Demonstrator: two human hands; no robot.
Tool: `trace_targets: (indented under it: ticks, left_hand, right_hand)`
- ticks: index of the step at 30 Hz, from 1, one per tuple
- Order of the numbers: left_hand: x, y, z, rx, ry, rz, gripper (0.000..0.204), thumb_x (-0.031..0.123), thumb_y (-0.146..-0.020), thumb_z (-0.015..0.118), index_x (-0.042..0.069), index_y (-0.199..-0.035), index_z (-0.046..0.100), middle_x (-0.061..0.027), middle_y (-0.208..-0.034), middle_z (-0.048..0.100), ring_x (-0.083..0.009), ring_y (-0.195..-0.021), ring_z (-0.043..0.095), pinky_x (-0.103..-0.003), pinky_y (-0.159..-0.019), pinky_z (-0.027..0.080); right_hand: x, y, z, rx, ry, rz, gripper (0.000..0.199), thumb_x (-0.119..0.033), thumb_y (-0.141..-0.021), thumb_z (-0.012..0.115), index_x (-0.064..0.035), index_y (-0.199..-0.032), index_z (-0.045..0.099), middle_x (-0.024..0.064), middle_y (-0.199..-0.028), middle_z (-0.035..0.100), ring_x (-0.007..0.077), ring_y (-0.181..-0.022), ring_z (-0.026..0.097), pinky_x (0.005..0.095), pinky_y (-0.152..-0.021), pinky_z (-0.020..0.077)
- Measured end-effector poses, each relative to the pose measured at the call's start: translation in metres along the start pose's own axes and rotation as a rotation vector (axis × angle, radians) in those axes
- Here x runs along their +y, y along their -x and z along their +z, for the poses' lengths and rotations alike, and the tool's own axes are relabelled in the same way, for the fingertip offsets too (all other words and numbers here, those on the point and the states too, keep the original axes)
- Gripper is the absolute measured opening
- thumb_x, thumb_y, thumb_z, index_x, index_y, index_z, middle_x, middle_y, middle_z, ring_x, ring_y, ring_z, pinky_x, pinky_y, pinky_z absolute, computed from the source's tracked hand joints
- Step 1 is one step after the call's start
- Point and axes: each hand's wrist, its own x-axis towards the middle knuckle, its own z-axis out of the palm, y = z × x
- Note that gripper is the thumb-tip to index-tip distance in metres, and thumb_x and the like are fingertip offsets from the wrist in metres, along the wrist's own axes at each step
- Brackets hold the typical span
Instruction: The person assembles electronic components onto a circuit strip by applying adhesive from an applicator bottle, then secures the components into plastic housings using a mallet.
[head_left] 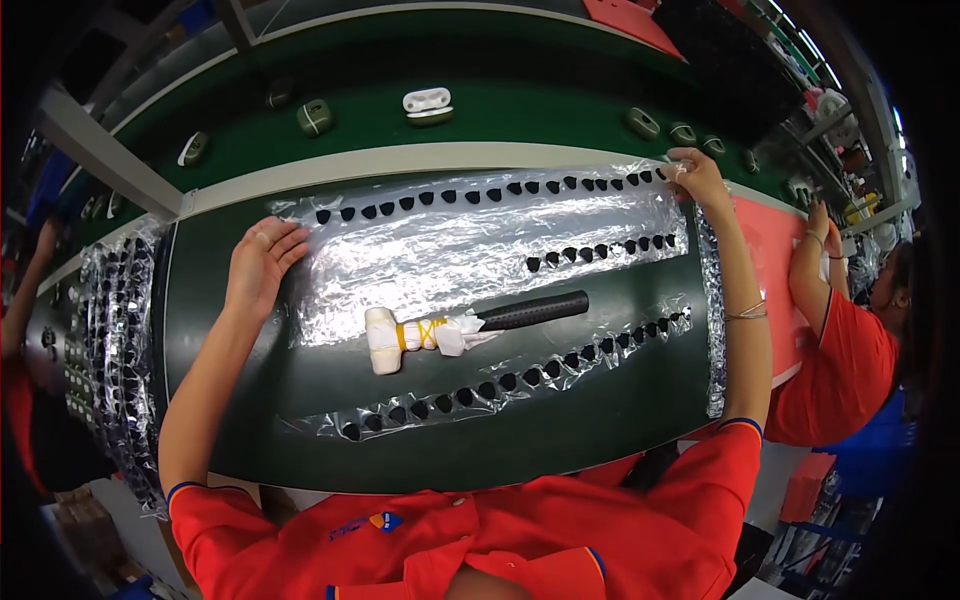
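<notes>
We take the clear plastic sheet (480, 255) as our landmark: it lies across the dark green work mat (215, 330), its long axis running from our left to our right, with rows of small black parts (500, 195) stuck along its far edge, part of its middle and its near edge.

At the sheet's left end our left hand (262, 265) lies flat, fingers spread wide, palm down on the mat and touching the sheet's edge; it holds nothing. Left of that, beyond the mat, another stack of similar sheets (120, 340) bends away at the rim of the view, too distorted to read in detail.

On the middle of the sheet rests a mallet (470, 325), its cloth-wrapped pale head pointing toward the left end and its black grip toward the right. It lies parallel to the sheet and somewhat nearer the left hand than the right.

At the sheet's far right corner our right hand (695, 175) is closed in a pinch on the plastic, arm stretched out. Whether the corner is lifted we cannot tell.

Beyond the sheet, a green conveyor (520, 115) carries small cases. Right of the sheet, a co-worker's arm (815, 260) is partly cut off.
</notes>
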Motion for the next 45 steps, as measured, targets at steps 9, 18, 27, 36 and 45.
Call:
trace_targets:
  ticks: [9, 18, 27, 36, 45]
  left_hand:
    - [0.033, 0.079, -0.006, -0.149, -0.771, 0.249, 0.031, 0.009, -0.079, 0.056, 0.005, -0.109, 0.051, -0.0039, -0.109, 0.053, -0.0144, -0.097, 0.051, -0.027, -0.081, 0.039]
    - [0.042, 0.138, -0.028, -0.592, -1.367, 0.172, 0.065, 0.031, -0.053, 0.079, 0.005, -0.108, 0.054, -0.0087, -0.109, 0.051, -0.0250, -0.103, 0.049, -0.035, -0.088, 0.038]
    - [0.033, 0.144, -0.041, -0.882, -1.052, 0.219, 0.035, 0.024, -0.060, 0.076, 0.002, -0.082, 0.061, -0.0105, -0.093, 0.060, -0.0274, -0.094, 0.055, -0.038, -0.083, 0.041]
    - [0.057, 0.110, -0.032, -0.440, -0.543, -0.151, 0.009, 0.000, -0.077, 0.057, 0.001, -0.082, 0.049, -0.0074, -0.062, 0.058, -0.0116, -0.047, 0.056, -0.018, -0.042, 0.042]
    - [0.045, 0.028, 0.001, -0.325, -0.686, 0.024, 0.017, 0.006, -0.079, 0.057, 0.002, -0.093, 0.049, -0.0057, -0.065, 0.059, -0.0085, -0.048, 0.053, -0.018, -0.041, 0.037]
  right_hand:
    - [0.005, 0.059, -0.020, 0.211, 0.116, -0.296, 0.038, -0.022, -0.080, 0.060, -0.0019, -0.111, 0.051, 0.0094, -0.103, 0.058, 0.0179, -0.093, 0.055, 0.0281, -0.080, 0.0421]
    - [0.025, 0.174, -0.006, -0.148, 0.427, -0.099, 0.041, -0.006, -0.066, 0.068, -0.0036, -0.103, 0.052, 0.0047, -0.083, 0.054, 0.0126, -0.075, 0.047, 0.0249, -0.065, 0.0424]
    - [0.023, 0.170, -0.012, -0.202, 0.230, -0.080, 0.023, 0.001, -0.061, 0.068, -0.0039, -0.074, 0.049, 0.0028, -0.082, 0.051, 0.0125, -0.077, 0.050, 0.0254, -0.069, 0.0387]
    - [0.010, 0.127, -0.053, -0.253, -0.280, -0.055, 0.035, -0.007, -0.074, 0.062, -0.0057, -0.106, 0.049, -0.0032, -0.072, 0.049, 0.0053, -0.066, 0.047, 0.0188, -0.057, 0.0375]
    - [0.008, 0.048, -0.033, -0.169, -0.138, 0.018, 0.041, -0.010, -0.075, 0.065, -0.0041, -0.111, 0.047, 0.0039, -0.074, 0.058, 0.0094, -0.062, 0.053, 0.0208, -0.054, 0.0441]
